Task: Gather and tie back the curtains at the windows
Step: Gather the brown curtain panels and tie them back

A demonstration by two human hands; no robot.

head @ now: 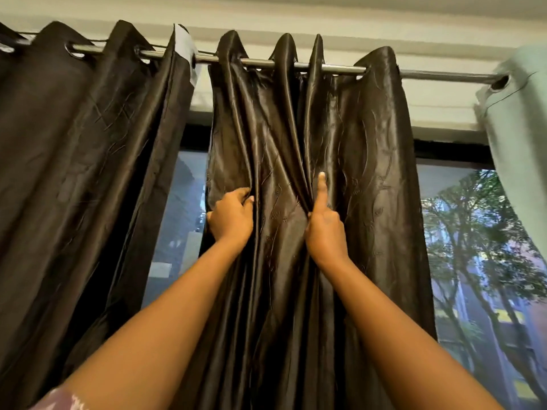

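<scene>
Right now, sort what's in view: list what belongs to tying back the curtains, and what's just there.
Part of the job:
- middle dark curtain, gripped by the left hand and the right hand
- left dark curtain
- curtain rod
- pale curtain at the right edge

Just there:
- window
- trees outside
- ceiling

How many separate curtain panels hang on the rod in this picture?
3. A dark panel hangs at the left, a dark satin panel in the middle is gripped by both hands, and a pale green panel hangs at the right edge. More may lie outside the frame.
</scene>
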